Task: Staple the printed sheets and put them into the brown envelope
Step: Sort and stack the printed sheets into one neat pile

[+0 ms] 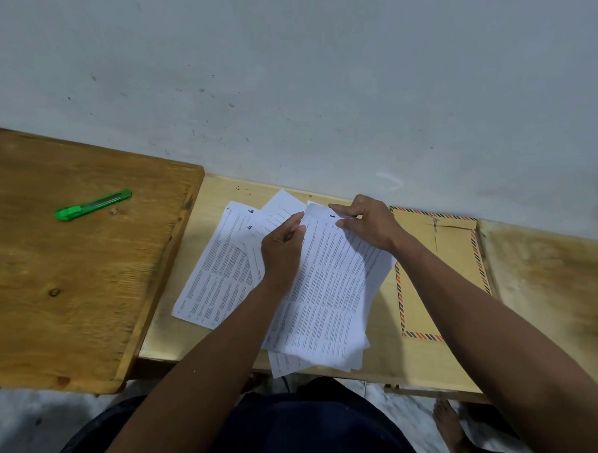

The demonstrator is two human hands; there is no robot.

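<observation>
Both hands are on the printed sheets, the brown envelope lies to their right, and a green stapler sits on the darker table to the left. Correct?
Not quite. The head view shows the green thing is a utility knife, not a stapler. The rest holds: left hand and right hand on the printed sheets, brown envelope to their right.

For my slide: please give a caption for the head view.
Both hands, left hand and right hand, gather printed sheets beside the brown envelope.

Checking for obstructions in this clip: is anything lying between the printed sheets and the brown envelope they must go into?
Nothing visible does. The printed sheets, held by both hands, lie beside the brown envelope and overlap its left edge. The green utility knife lies far off on the other table.
</observation>
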